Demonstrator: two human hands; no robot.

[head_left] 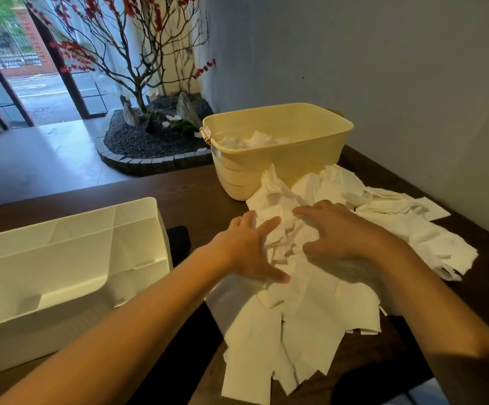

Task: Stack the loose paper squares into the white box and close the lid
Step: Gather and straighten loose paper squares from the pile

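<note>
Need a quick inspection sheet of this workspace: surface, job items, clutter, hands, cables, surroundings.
Surface: dark wooden table, papers spread across its right half.
Job's things: white box at left, open, no lid seen; loose paper squares in a messy pile.
Clutter: yellow tub behind the pile, some paper inside.
Hands: left hand and right hand both on the pile, fingers spread.
Cables: nothing seen.
Surroundings: grey wall at right, decorative tree in a gravel bed, glass doors beyond.
</note>
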